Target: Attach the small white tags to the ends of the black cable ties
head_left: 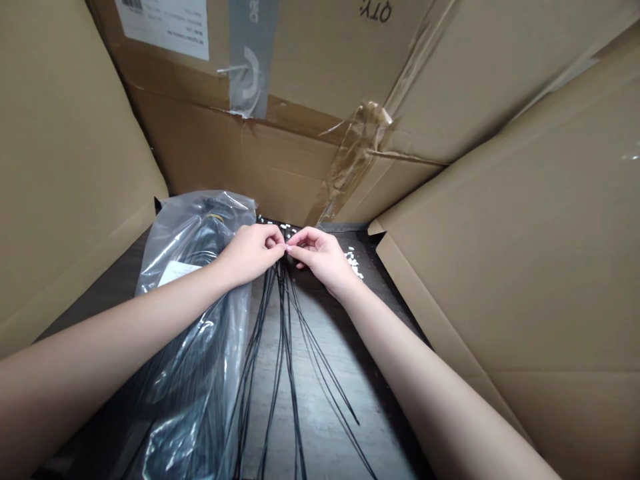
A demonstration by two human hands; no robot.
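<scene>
Thumb and forefinger of my left hand [253, 252] are pinched together at the upper ends of several thin black wires [283, 320]. My right hand [323, 257] pinches right beside it, its fingertips meeting the left ones. Whatever lies between the right fingertips is too small and hidden to make out. From under both hands the wires fan out toward me over the dark table [320, 393]. Left of them, partly beneath my left forearm, lies a clear plastic bag [200, 333] full of more black wires, with a white label [176, 272] on it.
Small white pieces [353, 262] are scattered right of my right hand, with more behind my hands. Cardboard walls [280, 160] rise at the back and on both sides. Brown tape [350, 160] and a grey tape strip [251, 60] cross the back one.
</scene>
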